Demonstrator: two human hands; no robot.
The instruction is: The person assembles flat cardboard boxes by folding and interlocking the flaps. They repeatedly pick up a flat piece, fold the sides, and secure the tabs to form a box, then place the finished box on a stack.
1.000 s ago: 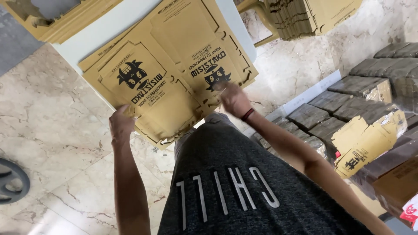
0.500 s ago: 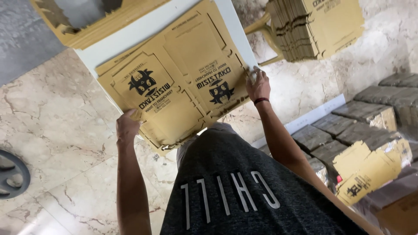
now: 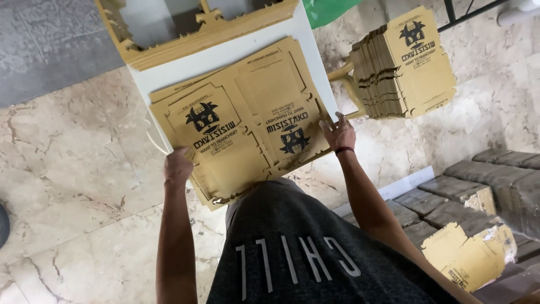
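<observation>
Head view: stack of flat cardboard blanks (image 3: 242, 129) lies on the white table (image 3: 225, 56), overhanging its near edge. Left hand (image 3: 178, 167) curled closed on the stack's left edge; right hand (image 3: 339, 133) spread open, fingers on the right edge. Marble floor (image 3: 73, 169) left is free — stacked blanks (image 3: 402, 65) and bundles (image 3: 478, 191) crowd the right.

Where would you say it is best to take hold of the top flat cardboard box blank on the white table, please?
Probably by its two opposite side edges. The top box blank lies flat on a stack that overhangs the white table, so its edges are free. The left hand meets the near left edge and the right hand the right edge; coming in from both sides should keep the wide sheet from sagging.
</observation>
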